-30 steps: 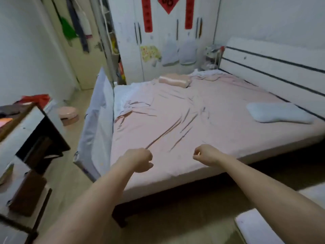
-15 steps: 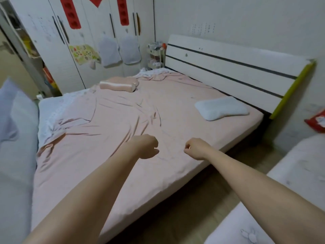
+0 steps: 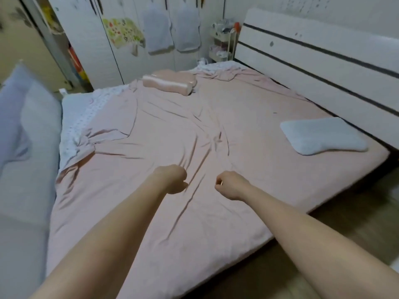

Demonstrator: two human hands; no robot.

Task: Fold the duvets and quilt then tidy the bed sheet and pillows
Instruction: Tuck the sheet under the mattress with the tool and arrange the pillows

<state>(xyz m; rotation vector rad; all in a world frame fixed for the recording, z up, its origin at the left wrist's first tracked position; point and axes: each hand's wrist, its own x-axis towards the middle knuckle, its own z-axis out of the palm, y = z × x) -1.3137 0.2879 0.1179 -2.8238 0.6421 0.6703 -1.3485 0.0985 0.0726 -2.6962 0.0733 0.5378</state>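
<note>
So the pink bed sheet [image 3: 164, 130] takes up most of the bed, rucked into long creases running from the middle toward 12 o'clock, and bunched at the 9 o'clock edge where the dotted mattress cover [image 3: 86, 117] shows. It looks thin, soft and light, so I'd say grab it at a hem or corner and pull flat, since mid-sheet it'd just drag. White pillow [image 3: 321, 137] sits at 3 o'clock by the headboard [image 3: 323, 61], pink pillow [image 3: 170, 82] up at 12; both look squishy. Left hand [image 3: 172, 180] and right hand [image 3: 231, 185] hover over the sheet, each grip curled into a fist holding nothing.
</note>
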